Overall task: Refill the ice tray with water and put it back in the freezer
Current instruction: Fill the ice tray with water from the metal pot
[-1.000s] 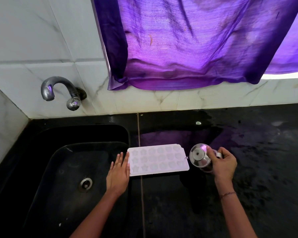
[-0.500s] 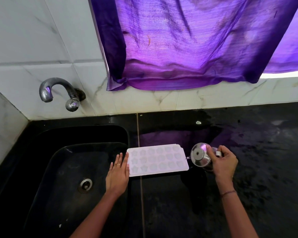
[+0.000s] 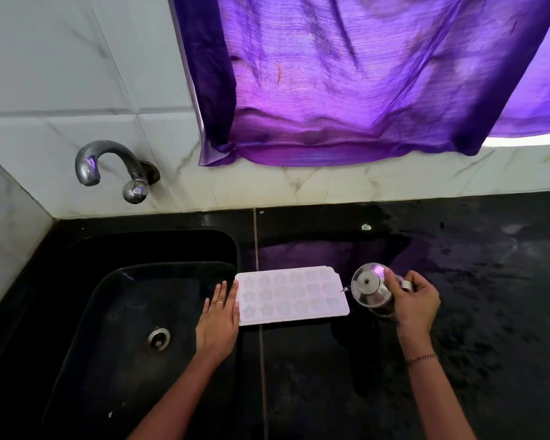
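I have the ice tray [image 3: 292, 295] flat on the black counter [image 3: 331, 376] between both hands, its long axis running from one hand to the other. The left hand [image 3: 218, 322] lies flat with straight fingers, touching the tray's short end. The right hand [image 3: 415, 304] grips a lidded steel jug [image 3: 367, 287], spout just beside the opposite end, so I judge the right pours. The sink [image 3: 86, 328] lies under the left hand. Nothing stands between jug and tray.

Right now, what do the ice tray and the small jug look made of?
The ice tray is probably plastic or silicone: matte pale white, with moulded star and round cavities. The jug looks like polished steel: mirror-bright, reflecting the purple curtain.
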Motion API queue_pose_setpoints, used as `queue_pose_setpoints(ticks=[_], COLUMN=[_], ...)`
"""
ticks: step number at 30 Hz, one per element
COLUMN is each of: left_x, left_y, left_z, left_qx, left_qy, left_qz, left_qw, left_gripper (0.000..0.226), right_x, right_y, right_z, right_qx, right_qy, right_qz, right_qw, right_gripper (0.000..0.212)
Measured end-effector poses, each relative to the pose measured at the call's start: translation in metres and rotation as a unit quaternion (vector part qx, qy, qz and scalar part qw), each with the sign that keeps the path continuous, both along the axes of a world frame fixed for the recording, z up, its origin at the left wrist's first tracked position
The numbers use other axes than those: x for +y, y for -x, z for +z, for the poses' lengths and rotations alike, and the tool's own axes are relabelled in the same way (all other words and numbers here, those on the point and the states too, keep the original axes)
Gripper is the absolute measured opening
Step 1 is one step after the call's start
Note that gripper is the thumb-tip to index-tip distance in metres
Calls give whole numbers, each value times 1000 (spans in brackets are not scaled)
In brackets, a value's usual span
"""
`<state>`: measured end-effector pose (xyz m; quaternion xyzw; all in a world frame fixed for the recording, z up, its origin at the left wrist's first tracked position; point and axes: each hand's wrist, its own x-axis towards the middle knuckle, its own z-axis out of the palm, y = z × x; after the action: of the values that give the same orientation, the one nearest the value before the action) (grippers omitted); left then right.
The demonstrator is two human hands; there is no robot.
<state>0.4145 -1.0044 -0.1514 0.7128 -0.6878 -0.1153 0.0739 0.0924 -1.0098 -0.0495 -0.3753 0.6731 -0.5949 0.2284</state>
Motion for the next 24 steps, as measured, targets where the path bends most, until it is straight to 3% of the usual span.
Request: queue_pose_setpoints(ticks=[8, 12, 14, 16, 18, 21, 24], left_x=[-5, -7, -9, -11, -16, -26, -36], left_y=[4, 32, 53, 75, 91, 96, 91], left_z=[14, 36, 55, 74, 88, 95, 101], left_qx=[27, 213, 353, 509, 611, 698, 718], left_qy=[52, 118, 111, 67, 16, -12, -8], left_qz=[-15, -7, 30, 85, 153, 209, 224], left_qw=[998, 970, 929, 854, 777, 684, 658], left_gripper=[79, 71, 61, 46, 39, 34, 38], right_x=[-2, -4, -8, -12, -16, -25, -35], right_y=[-25, -52, -70, -88, -104, -123, -134], right_z=[4, 4, 3, 3, 4, 5, 5], right_qx=[-138, -193, -217, -242, -262, -280, -286], right_qy=[2, 12, 7, 11, 18, 19, 14], right_qz=[13, 51, 70, 82, 97, 116, 128], right_qw=[990, 980, 974, 967, 960, 953, 949], right_gripper=[45, 45, 45, 45, 45, 45, 45])
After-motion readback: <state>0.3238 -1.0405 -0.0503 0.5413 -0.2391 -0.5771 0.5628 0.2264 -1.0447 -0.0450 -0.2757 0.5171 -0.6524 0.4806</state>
